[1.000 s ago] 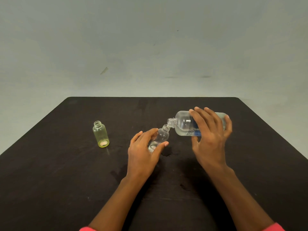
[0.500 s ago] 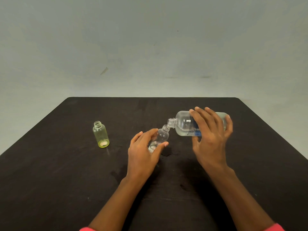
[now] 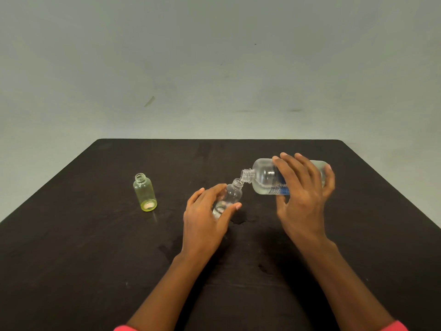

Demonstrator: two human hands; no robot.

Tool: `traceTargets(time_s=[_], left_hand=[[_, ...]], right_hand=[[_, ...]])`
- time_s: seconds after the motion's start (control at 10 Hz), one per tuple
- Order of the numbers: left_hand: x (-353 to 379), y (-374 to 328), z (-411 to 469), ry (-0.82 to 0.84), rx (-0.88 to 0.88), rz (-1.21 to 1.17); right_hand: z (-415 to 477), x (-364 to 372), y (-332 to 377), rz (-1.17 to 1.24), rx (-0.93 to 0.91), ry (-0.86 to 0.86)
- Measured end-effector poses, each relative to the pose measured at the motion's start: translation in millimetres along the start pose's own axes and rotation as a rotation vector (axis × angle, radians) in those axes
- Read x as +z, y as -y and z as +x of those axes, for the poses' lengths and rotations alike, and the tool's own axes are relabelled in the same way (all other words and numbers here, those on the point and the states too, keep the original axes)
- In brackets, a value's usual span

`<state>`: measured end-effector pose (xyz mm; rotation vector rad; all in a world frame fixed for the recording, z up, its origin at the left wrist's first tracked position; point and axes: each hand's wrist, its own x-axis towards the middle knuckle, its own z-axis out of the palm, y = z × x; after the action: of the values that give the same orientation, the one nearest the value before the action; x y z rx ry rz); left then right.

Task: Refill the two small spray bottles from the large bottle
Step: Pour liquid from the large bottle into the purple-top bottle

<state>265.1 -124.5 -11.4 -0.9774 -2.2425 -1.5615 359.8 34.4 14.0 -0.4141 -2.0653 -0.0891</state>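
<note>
Right hand (image 3: 303,199) grips large bottle (image 3: 267,177) lying near-horizontal, mouth pointing left over clear small bottle (image 3: 230,195), tilted right in left hand's (image 3: 205,219) curled fingers. Yellow bottle (image 3: 144,193) upright far left, nearer left hand.

Clear glossy plastic for the large bottle (image 3: 265,180), smooth, with a blue printed label (image 3: 280,188); same clear shiny plastic for the clear bottle (image 3: 232,195), ridged at the neck. Yellow-tinted see-through plastic for the yellow bottle (image 3: 144,194), also glossy. Dark, matt, faintly grained on the surface (image 3: 95,235), wood by the look, with shinier wet-looking blotches (image 3: 241,219). Matt, scuffed paint on the wall (image 3: 214,68). Pink cloth at the sleeves (image 3: 124,328)
</note>
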Motion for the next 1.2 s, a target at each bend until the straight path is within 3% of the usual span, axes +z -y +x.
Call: traceTargets(time_s=[1.2], left_hand=[[1.1,1.3,-0.8,0.020,-0.034,0.015]], right_hand=[[0.4,-1.7,-0.3,0.003,0.003,-0.008]])
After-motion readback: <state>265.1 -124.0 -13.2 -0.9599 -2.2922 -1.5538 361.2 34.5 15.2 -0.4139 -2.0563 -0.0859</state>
